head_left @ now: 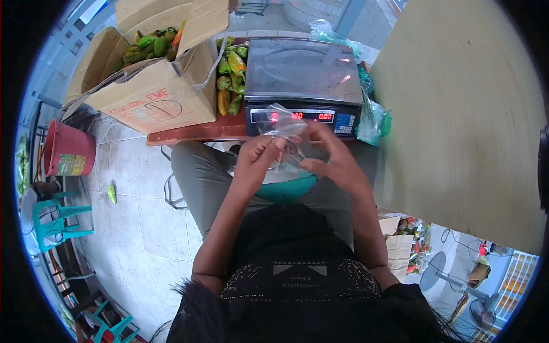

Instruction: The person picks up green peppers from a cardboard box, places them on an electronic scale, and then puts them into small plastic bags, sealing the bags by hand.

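Note:
A clear plastic bag [290, 127] is up in front of me, over my lap. My left hand [257, 155] pinches it, with the fingers curled. On its other side, my right hand [338, 163] is curved with thumb and fingers spread apart; its fingertips reach the bag's edge, and part of them is hard to make out. Just beyond both hands stands a digital scale [303, 71] with a bare metal plate and red lit digits, partly covered by the bag. Below the hands, a teal basin [286, 190] sits between my knees.
Green and orange peppers [231, 77] lie left of the scale on a red-brown table [194, 132]. An open cardboard box [163, 97] holds more peppers. Green plastic bags [372, 117] hang at right by a tall wooden panel [452, 120]. A red bucket [68, 146] stands at left.

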`<action>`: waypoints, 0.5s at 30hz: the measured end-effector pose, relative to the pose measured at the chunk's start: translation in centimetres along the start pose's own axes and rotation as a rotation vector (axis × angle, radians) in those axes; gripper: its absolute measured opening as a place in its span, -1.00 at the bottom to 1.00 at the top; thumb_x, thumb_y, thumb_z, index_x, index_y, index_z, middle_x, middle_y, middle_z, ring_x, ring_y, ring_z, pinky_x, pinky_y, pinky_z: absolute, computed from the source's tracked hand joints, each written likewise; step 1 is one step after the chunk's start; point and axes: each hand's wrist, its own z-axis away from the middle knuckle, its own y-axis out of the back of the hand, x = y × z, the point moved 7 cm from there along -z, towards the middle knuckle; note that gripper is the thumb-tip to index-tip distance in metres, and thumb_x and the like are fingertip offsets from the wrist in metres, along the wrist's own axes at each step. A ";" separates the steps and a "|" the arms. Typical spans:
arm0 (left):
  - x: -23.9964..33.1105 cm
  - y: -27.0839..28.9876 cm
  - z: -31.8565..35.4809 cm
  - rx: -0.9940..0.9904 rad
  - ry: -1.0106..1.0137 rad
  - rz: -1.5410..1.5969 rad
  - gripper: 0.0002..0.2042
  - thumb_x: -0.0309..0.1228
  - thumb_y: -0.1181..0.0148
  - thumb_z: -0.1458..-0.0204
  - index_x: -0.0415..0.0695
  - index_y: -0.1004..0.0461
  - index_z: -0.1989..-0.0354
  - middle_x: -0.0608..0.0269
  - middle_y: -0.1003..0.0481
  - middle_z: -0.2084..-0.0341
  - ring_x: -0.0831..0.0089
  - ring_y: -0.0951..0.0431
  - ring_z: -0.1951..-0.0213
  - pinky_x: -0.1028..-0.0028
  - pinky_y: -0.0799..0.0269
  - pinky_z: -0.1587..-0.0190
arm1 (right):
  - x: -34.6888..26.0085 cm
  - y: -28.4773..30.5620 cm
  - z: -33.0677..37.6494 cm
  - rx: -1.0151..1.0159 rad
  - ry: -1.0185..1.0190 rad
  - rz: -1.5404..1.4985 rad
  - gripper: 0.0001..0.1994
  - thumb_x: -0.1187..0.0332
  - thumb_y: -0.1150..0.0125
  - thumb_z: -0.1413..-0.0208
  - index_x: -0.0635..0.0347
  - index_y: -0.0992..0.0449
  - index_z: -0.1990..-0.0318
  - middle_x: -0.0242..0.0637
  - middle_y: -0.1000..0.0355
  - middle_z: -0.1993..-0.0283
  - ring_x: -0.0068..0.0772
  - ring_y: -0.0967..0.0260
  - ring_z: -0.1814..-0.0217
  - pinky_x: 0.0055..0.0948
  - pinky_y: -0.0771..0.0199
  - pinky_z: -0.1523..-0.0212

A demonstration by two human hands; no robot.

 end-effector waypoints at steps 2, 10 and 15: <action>0.1 -0.7 -0.1 -0.030 -0.027 0.061 -0.79 -0.33 0.03 -0.06 -0.23 -0.42 0.29 0.39 -0.40 0.51 0.69 -0.31 0.45 0.63 -0.22 0.35 | 1.0 -1.0 0.0 -0.034 -0.066 -0.090 -0.72 0.32 -0.13 0.04 0.25 -0.39 0.16 -0.39 -0.34 0.39 -0.59 -0.26 0.30 -0.52 -0.27 0.24; -1.0 -1.9 0.1 0.114 -0.028 0.116 -0.88 -0.39 -0.04 -0.01 -0.19 -0.34 0.42 0.46 -0.25 0.68 0.75 -0.22 0.64 0.71 -0.11 0.62 | 1.7 -0.3 0.5 0.078 -0.285 -0.258 -0.79 0.35 -0.05 -0.04 0.28 -0.43 0.23 -0.44 -0.35 0.51 -0.70 -0.23 0.44 -0.62 -0.25 0.41; -1.1 0.1 0.0 0.177 0.059 0.065 -0.76 -0.26 0.10 -0.10 -0.15 -0.36 0.46 0.54 -0.13 0.76 0.80 -0.07 0.68 0.73 0.04 0.64 | 2.2 2.8 0.4 0.248 -0.187 -0.314 -0.79 0.32 0.05 -0.10 0.29 -0.44 0.32 -0.45 -0.32 0.55 -0.69 -0.20 0.52 -0.63 -0.20 0.45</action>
